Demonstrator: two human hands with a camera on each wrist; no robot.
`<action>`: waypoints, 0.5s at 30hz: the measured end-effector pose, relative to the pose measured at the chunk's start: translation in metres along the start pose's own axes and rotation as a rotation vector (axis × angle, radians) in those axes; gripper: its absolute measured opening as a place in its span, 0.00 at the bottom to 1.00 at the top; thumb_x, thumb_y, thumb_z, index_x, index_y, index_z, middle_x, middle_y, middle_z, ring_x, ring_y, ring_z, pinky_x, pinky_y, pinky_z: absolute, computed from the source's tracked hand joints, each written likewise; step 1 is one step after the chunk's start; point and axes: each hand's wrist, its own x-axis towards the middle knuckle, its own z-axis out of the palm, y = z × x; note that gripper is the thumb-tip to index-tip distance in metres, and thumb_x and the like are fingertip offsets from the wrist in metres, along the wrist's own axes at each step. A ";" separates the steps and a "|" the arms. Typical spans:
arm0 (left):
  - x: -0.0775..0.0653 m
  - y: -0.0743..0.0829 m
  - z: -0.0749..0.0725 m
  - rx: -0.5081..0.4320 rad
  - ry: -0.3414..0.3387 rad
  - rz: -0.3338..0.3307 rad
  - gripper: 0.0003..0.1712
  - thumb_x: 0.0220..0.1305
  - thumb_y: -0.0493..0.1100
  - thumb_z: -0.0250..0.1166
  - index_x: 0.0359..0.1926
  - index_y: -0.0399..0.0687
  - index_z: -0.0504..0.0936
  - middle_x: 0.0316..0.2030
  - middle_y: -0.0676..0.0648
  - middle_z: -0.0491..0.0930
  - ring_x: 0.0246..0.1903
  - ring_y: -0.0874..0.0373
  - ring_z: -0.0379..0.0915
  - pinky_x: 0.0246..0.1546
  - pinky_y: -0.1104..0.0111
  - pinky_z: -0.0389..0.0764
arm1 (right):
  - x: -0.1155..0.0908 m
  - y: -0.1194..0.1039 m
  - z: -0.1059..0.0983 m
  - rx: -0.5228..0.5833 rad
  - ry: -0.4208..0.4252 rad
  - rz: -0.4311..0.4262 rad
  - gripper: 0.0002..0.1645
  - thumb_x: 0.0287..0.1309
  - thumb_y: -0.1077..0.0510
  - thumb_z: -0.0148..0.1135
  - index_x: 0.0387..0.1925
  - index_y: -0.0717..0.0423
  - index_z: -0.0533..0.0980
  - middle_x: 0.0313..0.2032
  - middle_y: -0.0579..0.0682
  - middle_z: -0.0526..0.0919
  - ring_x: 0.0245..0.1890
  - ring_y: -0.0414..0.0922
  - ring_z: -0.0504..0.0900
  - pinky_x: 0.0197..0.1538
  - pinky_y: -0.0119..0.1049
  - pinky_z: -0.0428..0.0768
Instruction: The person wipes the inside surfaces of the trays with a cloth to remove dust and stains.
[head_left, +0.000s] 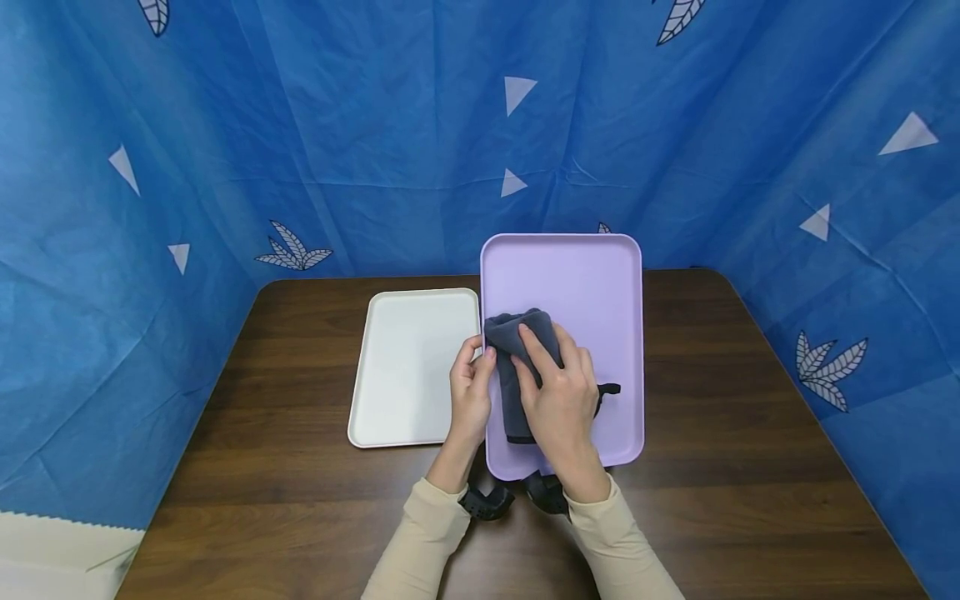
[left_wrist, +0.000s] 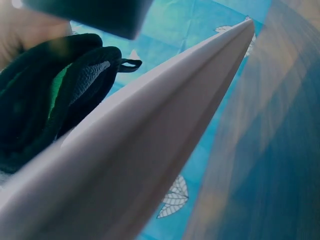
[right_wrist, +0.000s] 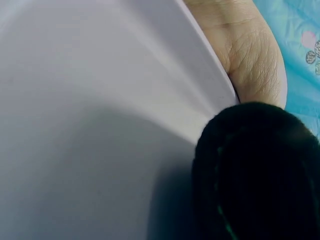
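A light purple tray (head_left: 570, 279) is held up and tilted above the table, its inner face toward me. My left hand (head_left: 469, 396) grips its left rim, thumb on the near side. In the right wrist view, the palm of the left hand (right_wrist: 250, 55) shows behind the rim. My right hand (head_left: 564, 402) holds a folded dark grey cloth (head_left: 516, 404) against the inside of the tray, close to that left rim. Folded layers of the cloth (left_wrist: 30, 115), with green stitching and a small hanging loop, show in the left wrist view. The right palm is hidden by the cloth.
A white tray (head_left: 412, 367) lies on the brown wooden table (head_left: 300, 483), left of the purple one. Blue patterned curtains (head_left: 390, 125) hang behind the table and along both sides. Each wrist wears a black strap (head_left: 487, 504).
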 end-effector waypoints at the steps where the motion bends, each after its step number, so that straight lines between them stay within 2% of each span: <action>1: 0.000 0.000 0.000 0.000 -0.002 0.001 0.14 0.72 0.38 0.50 0.52 0.32 0.71 0.23 0.60 0.81 0.25 0.67 0.78 0.27 0.75 0.77 | 0.000 0.001 0.000 0.001 0.001 0.002 0.22 0.53 0.58 0.72 0.52 0.50 0.83 0.52 0.65 0.80 0.33 0.60 0.76 0.35 0.51 0.77; 9: -0.001 0.001 0.001 -0.011 -0.009 -0.002 0.18 0.74 0.38 0.49 0.54 0.24 0.67 0.25 0.60 0.83 0.25 0.67 0.79 0.25 0.75 0.78 | -0.001 0.008 -0.001 0.003 0.012 0.012 0.22 0.53 0.58 0.72 0.52 0.51 0.83 0.52 0.66 0.80 0.35 0.61 0.77 0.37 0.52 0.77; 15: 0.000 0.000 0.000 0.009 0.016 -0.003 0.19 0.72 0.38 0.50 0.55 0.24 0.68 0.30 0.60 0.84 0.29 0.66 0.81 0.29 0.74 0.79 | -0.001 0.019 -0.005 -0.007 0.020 0.035 0.22 0.52 0.60 0.73 0.52 0.52 0.83 0.51 0.67 0.80 0.38 0.63 0.78 0.40 0.54 0.78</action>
